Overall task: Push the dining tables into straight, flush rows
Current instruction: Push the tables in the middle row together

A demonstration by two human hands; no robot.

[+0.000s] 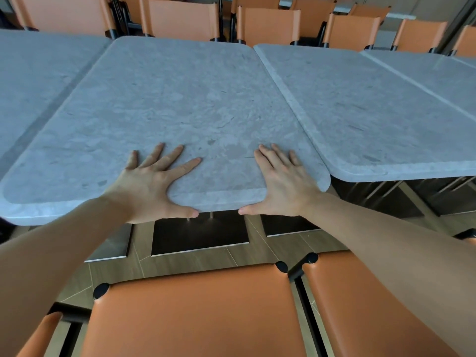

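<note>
Orange leather chair (195, 315), hands — mottled stone table (180, 99)

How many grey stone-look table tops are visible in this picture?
4, possibly more hidden: far-left grey stone-look table top, middle one under both hands, right one, far-right one.

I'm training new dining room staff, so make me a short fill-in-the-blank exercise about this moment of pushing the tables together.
1. Both hands lie flat on the middle table, whose top is ____ stone.
2. The left hand and right hand hook their ____ over the near edge.
3. The chairs have ____ seats.

Missing words: grey; thumbs; orange
</note>
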